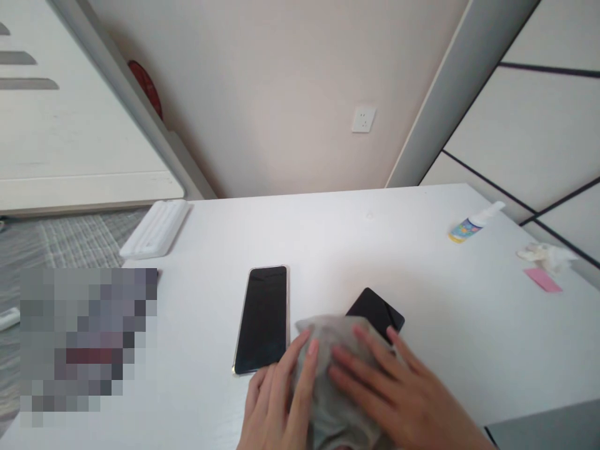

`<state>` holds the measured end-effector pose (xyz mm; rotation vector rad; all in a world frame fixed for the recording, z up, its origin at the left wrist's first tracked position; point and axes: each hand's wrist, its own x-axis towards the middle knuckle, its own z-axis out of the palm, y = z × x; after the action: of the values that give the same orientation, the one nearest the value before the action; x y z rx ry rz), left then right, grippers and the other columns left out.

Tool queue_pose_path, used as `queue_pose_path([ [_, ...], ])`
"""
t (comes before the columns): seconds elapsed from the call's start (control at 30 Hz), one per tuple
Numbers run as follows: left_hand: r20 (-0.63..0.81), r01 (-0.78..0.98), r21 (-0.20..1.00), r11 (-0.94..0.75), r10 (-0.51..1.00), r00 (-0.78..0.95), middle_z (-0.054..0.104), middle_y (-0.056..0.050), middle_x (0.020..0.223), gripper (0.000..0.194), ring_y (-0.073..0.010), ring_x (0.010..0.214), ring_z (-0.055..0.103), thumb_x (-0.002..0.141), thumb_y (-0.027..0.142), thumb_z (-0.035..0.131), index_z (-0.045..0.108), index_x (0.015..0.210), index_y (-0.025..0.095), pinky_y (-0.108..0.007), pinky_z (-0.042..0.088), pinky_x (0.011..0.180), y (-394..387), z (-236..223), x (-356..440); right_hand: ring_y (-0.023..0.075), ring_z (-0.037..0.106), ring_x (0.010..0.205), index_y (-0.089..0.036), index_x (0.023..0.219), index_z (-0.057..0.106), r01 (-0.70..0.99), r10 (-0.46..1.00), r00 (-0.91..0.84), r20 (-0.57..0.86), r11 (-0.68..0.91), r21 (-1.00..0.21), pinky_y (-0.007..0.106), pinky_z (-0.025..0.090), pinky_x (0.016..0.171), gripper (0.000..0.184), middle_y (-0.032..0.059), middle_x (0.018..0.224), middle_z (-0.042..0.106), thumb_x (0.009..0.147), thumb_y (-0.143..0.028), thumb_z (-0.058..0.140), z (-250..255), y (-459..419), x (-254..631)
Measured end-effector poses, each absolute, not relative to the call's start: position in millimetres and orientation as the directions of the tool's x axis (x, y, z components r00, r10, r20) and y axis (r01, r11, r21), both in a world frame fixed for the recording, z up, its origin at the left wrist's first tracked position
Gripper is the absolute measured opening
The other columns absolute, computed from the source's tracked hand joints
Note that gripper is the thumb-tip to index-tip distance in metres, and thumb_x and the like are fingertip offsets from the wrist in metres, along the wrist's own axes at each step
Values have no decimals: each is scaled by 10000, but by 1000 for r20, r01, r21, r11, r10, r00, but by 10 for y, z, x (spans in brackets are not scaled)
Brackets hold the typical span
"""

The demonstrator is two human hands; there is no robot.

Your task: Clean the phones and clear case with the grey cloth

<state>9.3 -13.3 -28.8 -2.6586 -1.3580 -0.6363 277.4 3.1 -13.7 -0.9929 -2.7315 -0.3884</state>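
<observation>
Left hand point(276, 400) half-closed on a bunched grey cloth point(332, 381), right hand point(394, 387) with fingers spread across it: both are pressing it to the white table point(356, 237). A black smartphone point(375, 306) pokes from under the cloth at one o'clock; a gold-edged smartphone point(261, 320) lies just beside it at ten o'clock, and a small spray bottle point(471, 224) stands well off at two.
</observation>
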Motion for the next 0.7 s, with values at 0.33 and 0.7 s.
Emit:
queue_pose_path([
  [0.33,390,828,-75,-556,747,538,571,-267,1533,933,-324,1366,594,1047,630,383,211,1625,-81,-457,380,1147,-158,-284,140,368,111,1636,-181,1591,475,730,676,-681,282,659,182,569,23,1322,734,20,1680,423,1049,-675,445,-183,21,2833],
  [0.7,426,813,-108,-572,713,557,572,-311,1503,589,-348,1363,615,1008,557,481,582,1284,46,-457,587,1004,-163,-343,157,431,93,1625,-90,1554,515,790,736,-612,290,589,174,584,-15,1316,955,72,1667,437,972,-838,396,-159,12,2858],
])
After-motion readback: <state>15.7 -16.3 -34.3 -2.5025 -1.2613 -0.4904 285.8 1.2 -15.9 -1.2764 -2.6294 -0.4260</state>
